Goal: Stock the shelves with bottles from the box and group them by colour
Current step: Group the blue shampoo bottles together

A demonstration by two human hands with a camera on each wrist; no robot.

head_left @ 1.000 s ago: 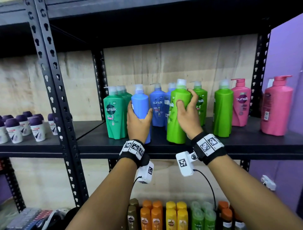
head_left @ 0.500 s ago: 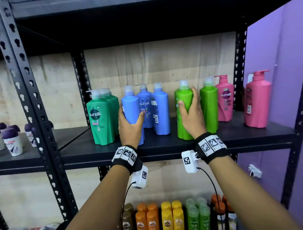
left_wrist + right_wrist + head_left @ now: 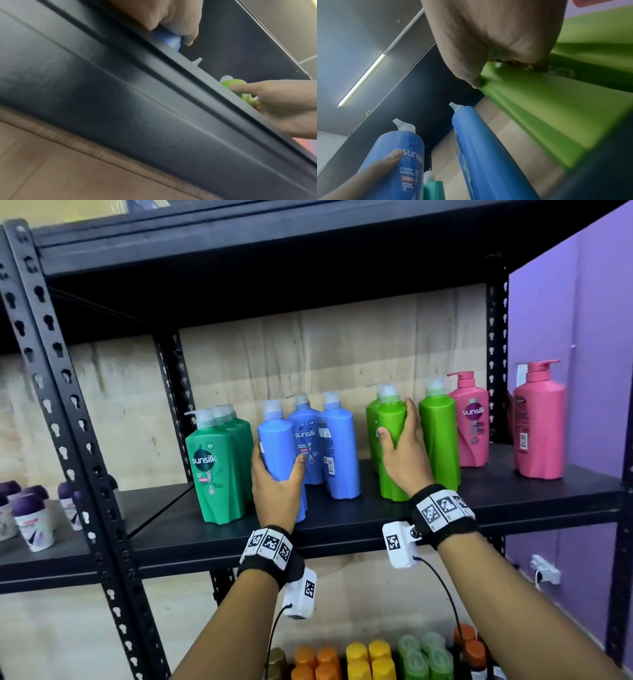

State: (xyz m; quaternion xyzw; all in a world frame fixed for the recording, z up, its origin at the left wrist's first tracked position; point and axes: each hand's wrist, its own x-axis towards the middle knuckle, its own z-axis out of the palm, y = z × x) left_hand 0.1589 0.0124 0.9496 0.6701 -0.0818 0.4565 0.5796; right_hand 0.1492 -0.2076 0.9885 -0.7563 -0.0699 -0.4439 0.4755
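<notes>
Pump bottles stand in colour groups on the black shelf point(image 3: 342, 529). My left hand point(image 3: 277, 477) grips the front blue bottle point(image 3: 275, 446), thumb on its right side; two more blue bottles point(image 3: 339, 446) stand behind it. My right hand point(image 3: 404, 453) grips the front light-green bottle point(image 3: 390, 426), with fingers up its right side. Another light-green bottle point(image 3: 440, 436) stands just right of it. In the right wrist view the palm lies on the light-green bottle point(image 3: 539, 108). The left wrist view shows the shelf edge point(image 3: 137, 101) and a sliver of the blue bottle point(image 3: 168, 37).
Dark-green bottles point(image 3: 219, 463) stand left of the blue group, pink bottles point(image 3: 471, 419) at the right by the purple wall point(image 3: 582, 320). Small purple-capped bottles point(image 3: 30, 518) fill the left bay. Orange, yellow and green bottles point(image 3: 363, 659) sit below. Upright posts point(image 3: 68, 419) flank the bay.
The light-green bottle in my right hand has moved right, away from the blue group and up against the other green ones. The left hand stays on the blue bottle.
</notes>
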